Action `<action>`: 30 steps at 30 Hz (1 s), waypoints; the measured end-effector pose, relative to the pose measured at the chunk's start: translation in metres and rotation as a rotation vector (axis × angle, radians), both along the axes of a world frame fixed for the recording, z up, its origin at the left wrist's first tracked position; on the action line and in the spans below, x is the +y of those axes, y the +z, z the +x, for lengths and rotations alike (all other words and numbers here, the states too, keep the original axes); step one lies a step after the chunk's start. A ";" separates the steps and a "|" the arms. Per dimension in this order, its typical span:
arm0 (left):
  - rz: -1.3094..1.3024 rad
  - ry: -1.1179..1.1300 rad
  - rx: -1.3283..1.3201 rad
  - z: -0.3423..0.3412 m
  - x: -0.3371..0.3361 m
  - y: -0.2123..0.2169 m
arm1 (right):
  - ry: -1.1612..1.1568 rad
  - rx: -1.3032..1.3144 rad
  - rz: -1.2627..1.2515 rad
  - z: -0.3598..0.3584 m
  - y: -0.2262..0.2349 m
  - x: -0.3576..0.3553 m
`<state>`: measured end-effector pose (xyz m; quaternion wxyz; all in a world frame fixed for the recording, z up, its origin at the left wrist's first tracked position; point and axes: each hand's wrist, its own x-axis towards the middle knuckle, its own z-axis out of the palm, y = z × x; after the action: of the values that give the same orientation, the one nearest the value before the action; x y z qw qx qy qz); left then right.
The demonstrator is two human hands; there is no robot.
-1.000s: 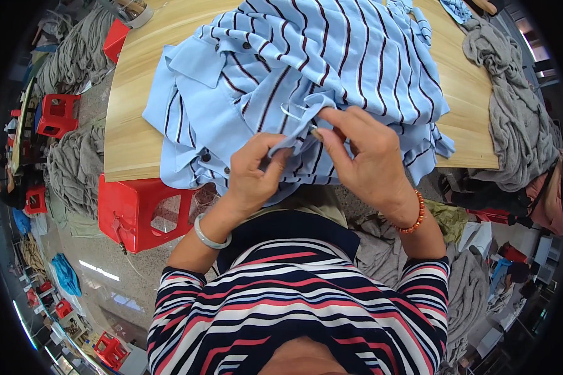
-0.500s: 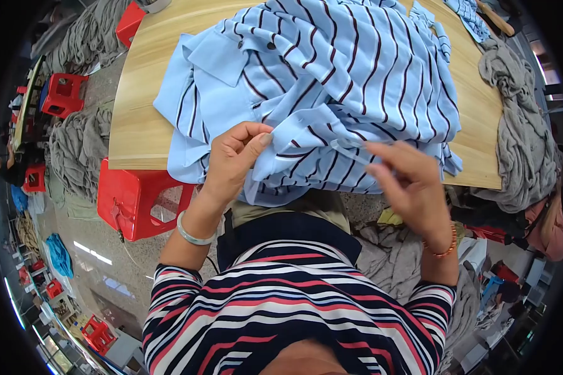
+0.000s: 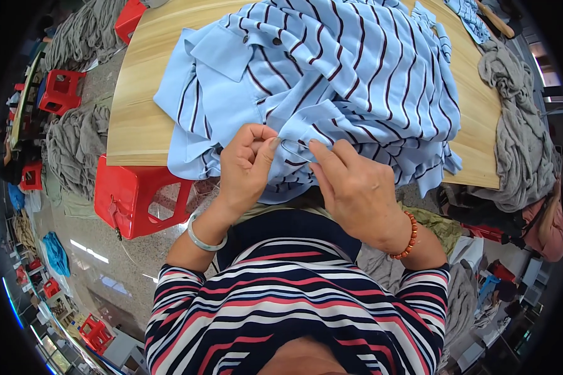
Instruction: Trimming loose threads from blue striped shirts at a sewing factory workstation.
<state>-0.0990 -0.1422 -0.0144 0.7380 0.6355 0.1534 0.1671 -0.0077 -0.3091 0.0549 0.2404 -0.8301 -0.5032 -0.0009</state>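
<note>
A light-blue shirt point(image 3: 363, 69) with dark and white stripes lies bunched on the table, its plain collar point(image 3: 222, 53) at the left and dark buttons near it. Over the shirt's near edge, my left hand point(image 3: 247, 165) is closed in a pinch of thumb and forefinger. Facing it, my right hand point(image 3: 356, 184) pinches close by, fingertips a short way apart from the left's. A thin pale thread point(image 3: 296, 152) curves in a loop between the two pinches. Whether the left fingertips also grip some cloth is hidden.
The wooden table point(image 3: 137, 125) has a red plastic stool point(image 3: 122, 197) at its near left corner. Grey fabric point(image 3: 522, 125) hangs over the right edge, and more grey piles point(image 3: 78, 147) lie on the left. Another person's arm point(image 3: 497, 22) is at the far right.
My right hand has moved left, bringing its pinch beside my left hand's. The pale strand now forms a small loop between them. The left hand has shifted slightly to the right.
</note>
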 end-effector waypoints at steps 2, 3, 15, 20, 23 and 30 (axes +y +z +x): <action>0.351 0.076 0.035 -0.004 -0.006 -0.003 | -0.021 -0.043 -0.056 -0.004 -0.003 0.004; 0.349 0.072 0.035 -0.003 -0.007 -0.004 | -0.025 -0.043 -0.058 -0.006 -0.004 0.006; 0.440 0.134 -0.084 -0.005 -0.017 -0.006 | -0.111 0.143 0.175 0.020 -0.024 0.021; 0.037 0.001 0.035 -0.015 0.018 -0.012 | -0.028 0.219 0.132 0.033 -0.010 0.002; -0.049 -0.079 0.068 -0.012 0.027 -0.013 | 0.020 0.442 0.060 0.035 -0.002 -0.020; -0.053 0.147 0.018 -0.008 0.033 -0.013 | -0.203 0.533 0.010 0.027 0.008 -0.072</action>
<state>-0.1066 -0.1089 -0.0270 0.7389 0.6043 0.2106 0.2109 0.0192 -0.3809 0.0630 0.3672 -0.8458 -0.3367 0.1909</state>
